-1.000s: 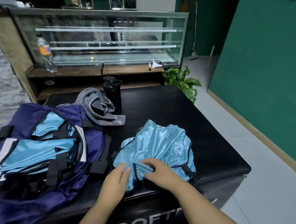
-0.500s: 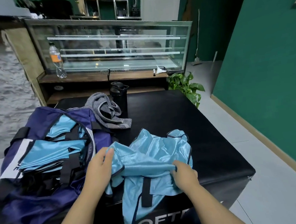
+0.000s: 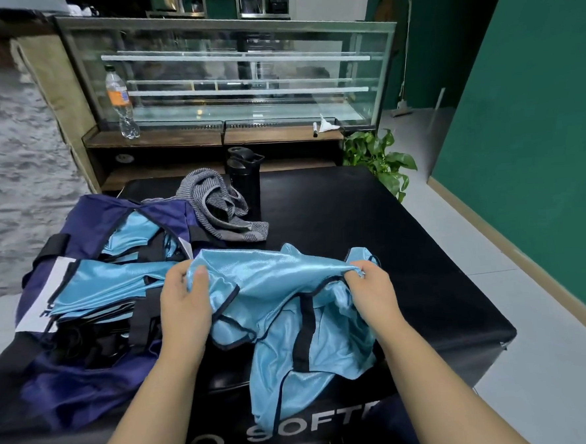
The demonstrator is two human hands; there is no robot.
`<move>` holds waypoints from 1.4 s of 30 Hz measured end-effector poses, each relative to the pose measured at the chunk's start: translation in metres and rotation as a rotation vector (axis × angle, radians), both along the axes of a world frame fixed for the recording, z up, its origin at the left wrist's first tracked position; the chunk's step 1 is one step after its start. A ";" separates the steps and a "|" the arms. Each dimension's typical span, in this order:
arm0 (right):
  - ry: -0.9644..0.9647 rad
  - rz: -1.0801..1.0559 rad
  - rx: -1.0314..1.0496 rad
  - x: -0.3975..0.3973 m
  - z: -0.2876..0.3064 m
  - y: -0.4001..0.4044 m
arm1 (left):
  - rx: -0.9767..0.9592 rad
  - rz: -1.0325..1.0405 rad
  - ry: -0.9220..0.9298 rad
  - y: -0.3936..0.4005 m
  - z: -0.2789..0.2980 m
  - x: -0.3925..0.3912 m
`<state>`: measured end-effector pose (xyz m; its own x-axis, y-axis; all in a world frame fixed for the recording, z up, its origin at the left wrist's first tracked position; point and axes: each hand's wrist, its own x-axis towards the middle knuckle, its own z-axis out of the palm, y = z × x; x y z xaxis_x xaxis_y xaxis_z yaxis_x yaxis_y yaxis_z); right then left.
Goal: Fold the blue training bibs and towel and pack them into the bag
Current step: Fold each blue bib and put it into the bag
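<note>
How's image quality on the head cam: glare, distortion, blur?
Head view: wide-angle bowing bends the display case and wall edges; sheen on the blue bib held by both hands; reflections on the glass; left edge smeared; hands sharp.

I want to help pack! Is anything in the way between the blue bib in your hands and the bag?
Nothing visible. The left hand and right hand hold the bib right beside the open bag. The grey towel and black bottle sit farther back.

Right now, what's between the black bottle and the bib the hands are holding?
In the head view, the crumpled grey towel lies just left of that line; otherwise only bare black tabletop between the black bottle and the bib.
</note>
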<state>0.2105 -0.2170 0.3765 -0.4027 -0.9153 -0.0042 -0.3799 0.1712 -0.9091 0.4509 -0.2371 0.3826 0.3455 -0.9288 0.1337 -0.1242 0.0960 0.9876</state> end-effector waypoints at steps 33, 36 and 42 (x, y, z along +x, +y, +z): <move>-0.094 -0.159 0.147 -0.037 -0.063 -0.038 | 0.288 -0.317 -0.993 -0.010 -0.048 0.001; -0.196 -0.252 0.040 -0.040 -0.055 -0.037 | 0.348 -0.357 -0.957 -0.009 -0.042 0.002; -0.316 -0.122 -0.040 -0.039 -0.027 -0.034 | 0.487 -0.501 -0.971 -0.005 -0.025 -0.012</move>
<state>0.1720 -0.2515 0.3496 -0.4934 -0.8627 -0.1112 -0.0568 0.1595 -0.9856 0.4391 -0.2423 0.3580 -0.1205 -0.9567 -0.2648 -0.8941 -0.0114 0.4478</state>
